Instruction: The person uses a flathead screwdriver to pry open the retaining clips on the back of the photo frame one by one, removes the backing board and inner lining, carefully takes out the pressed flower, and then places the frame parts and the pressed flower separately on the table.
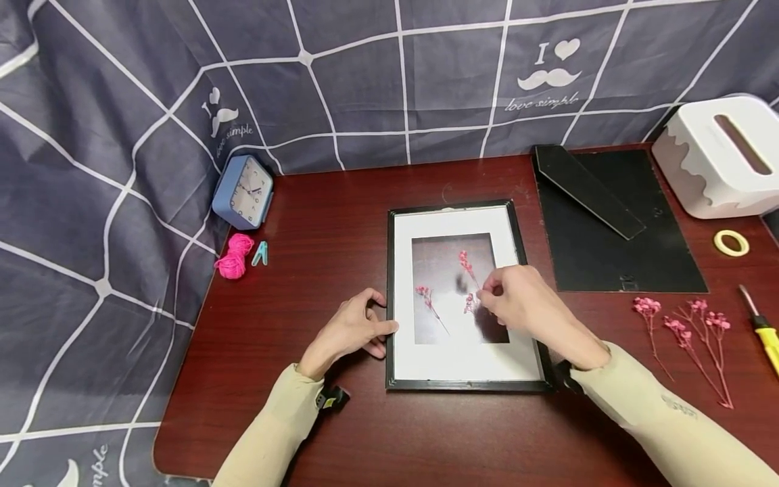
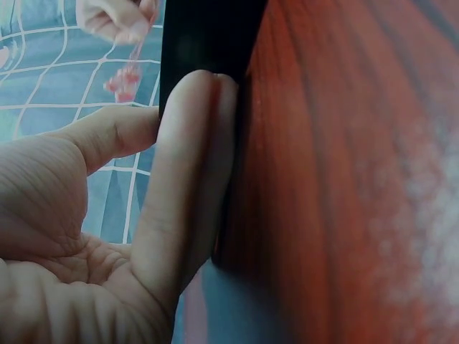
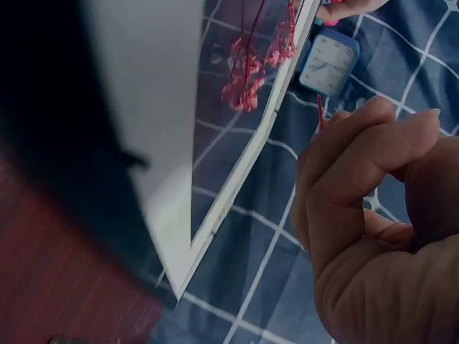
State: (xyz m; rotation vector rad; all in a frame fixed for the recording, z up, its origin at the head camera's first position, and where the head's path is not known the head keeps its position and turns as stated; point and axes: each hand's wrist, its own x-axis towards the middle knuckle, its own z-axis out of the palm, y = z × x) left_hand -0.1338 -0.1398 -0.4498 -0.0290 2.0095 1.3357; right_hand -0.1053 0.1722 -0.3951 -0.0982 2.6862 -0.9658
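A black picture frame with a white mat lies flat on the table, with a sprig of pink dried flowers inside the mat's window. My left hand holds the frame's left edge, thumb on the rim and fingers along the outer side. Over the window, my right hand pinches the stem of another pink flower sprig, its bloom pointing away from me. A smaller pink cluster shows in the window close to the right fingertips. In the right wrist view, a thin red stem emerges beyond the fingers.
Right of the frame lie a black backing board with its stand, more pink sprigs, a yellow-handled screwdriver, a tape roll and a white tissue box. A blue clock, pink yarn and a clip sit left.
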